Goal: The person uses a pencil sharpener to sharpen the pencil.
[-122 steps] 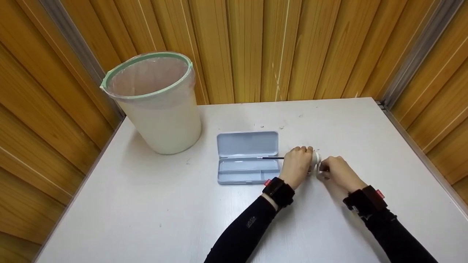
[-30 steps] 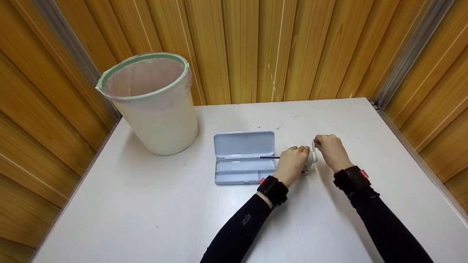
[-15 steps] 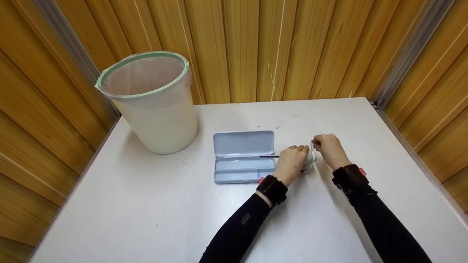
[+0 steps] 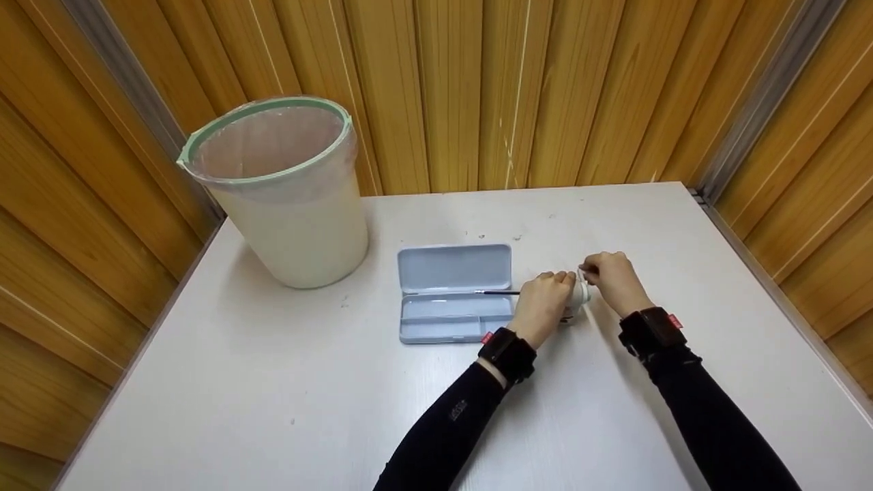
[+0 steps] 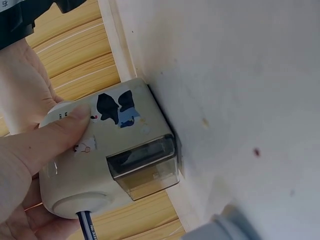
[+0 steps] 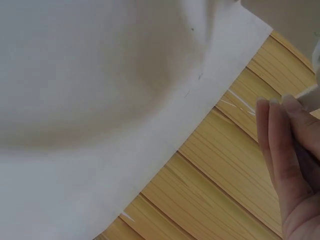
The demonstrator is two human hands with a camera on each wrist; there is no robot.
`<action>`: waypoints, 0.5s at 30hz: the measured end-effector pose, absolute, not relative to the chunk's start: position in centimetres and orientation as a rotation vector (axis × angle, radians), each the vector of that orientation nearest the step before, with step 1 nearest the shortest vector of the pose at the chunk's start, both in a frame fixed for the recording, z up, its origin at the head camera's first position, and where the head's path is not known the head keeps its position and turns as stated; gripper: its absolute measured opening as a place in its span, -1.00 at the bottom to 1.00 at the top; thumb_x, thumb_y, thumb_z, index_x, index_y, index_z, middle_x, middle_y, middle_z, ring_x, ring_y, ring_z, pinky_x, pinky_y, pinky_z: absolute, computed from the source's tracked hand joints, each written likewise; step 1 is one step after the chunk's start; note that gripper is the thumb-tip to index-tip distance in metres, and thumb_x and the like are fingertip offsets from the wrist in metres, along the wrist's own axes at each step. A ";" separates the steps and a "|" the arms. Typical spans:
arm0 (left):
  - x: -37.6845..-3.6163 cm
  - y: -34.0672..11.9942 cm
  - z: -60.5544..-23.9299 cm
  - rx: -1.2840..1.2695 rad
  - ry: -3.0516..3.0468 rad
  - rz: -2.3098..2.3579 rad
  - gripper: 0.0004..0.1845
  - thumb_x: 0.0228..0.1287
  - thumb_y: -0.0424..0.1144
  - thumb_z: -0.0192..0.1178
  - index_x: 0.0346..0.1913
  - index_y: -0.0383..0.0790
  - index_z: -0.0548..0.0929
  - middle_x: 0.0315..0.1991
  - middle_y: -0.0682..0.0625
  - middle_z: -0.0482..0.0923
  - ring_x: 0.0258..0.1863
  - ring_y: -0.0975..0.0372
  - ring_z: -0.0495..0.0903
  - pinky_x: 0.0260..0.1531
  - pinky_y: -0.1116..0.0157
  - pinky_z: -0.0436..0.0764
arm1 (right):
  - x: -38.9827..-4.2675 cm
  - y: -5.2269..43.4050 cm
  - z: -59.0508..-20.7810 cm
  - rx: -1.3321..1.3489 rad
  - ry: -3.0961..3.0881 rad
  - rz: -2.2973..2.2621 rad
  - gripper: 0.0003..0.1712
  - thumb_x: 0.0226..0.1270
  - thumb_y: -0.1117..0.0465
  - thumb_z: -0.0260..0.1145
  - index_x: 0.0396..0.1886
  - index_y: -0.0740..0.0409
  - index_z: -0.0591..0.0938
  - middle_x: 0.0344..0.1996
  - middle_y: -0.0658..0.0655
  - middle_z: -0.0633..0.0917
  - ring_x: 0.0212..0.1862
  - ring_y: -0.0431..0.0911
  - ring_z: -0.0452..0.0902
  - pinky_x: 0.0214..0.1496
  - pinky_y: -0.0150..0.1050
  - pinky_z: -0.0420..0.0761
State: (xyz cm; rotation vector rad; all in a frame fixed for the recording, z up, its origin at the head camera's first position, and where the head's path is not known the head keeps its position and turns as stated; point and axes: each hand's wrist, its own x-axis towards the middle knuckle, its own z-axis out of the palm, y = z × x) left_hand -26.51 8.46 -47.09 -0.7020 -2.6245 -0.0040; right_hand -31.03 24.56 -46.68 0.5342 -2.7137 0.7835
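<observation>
My left hand (image 4: pixel 545 303) grips a white crank pencil sharpener (image 5: pixel 100 150) on the table, its thumb lying over the stickered side. In the left wrist view a smoky clear shavings drawer (image 5: pixel 150 172) shows on the body. A dark pencil (image 4: pixel 500 292) sticks out of the sharpener's left end, towards the pencil case. At the opposite end, my right hand (image 4: pixel 617 279) pinches the crank handle (image 6: pixel 308 95) between thumb and fingers, with the crank pointing up. In the head view my left hand hides most of the sharpener.
A light blue pencil case (image 4: pixel 455 269) lies with its lid raised just left of the sharpener, its divided tray facing up. A pale bin (image 4: pixel 307 232) with a green rim and a clear liner stands at the back left. Wood-patterned panels (image 4: pixel 450 95) border the white table (image 4: pixel 273 382).
Compared with the oldest frame, my right hand has risen with the crank from near the table to the top. Over the last second it shifts slightly left; the left hand stays in place.
</observation>
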 end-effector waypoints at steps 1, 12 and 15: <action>-26.4 8.4 -47.1 -0.706 -2.626 -0.010 -0.51 0.04 -0.08 0.46 0.09 -0.03 0.66 -0.09 0.18 0.71 -0.22 0.33 0.69 -0.33 0.44 0.68 | -31.0 24.6 -46.7 0.536 -2.720 0.772 -0.92 0.15 0.54 0.31 -0.37 0.47 0.71 -0.45 0.36 0.74 -0.41 0.12 0.67 -0.36 -0.16 0.60; -26.5 8.3 -47.2 -0.708 -2.611 -0.030 -0.51 0.05 -0.12 0.45 0.10 -0.05 0.65 -0.09 0.16 0.72 -0.22 0.32 0.69 -0.34 0.43 0.69 | -31.0 24.4 -46.3 0.537 -2.744 0.769 -0.92 0.12 0.55 0.31 -0.38 0.47 0.70 -0.48 0.34 0.72 -0.44 0.10 0.62 -0.36 -0.21 0.55; -26.5 8.3 -47.2 -0.701 -2.608 -0.034 -0.54 0.08 -0.15 0.42 0.10 -0.05 0.66 -0.09 0.16 0.72 -0.21 0.32 0.70 -0.33 0.42 0.69 | -31.0 24.4 -46.4 0.529 -2.748 0.796 -0.92 0.12 0.55 0.31 -0.37 0.47 0.70 -0.48 0.35 0.72 -0.43 0.14 0.62 -0.35 -0.18 0.56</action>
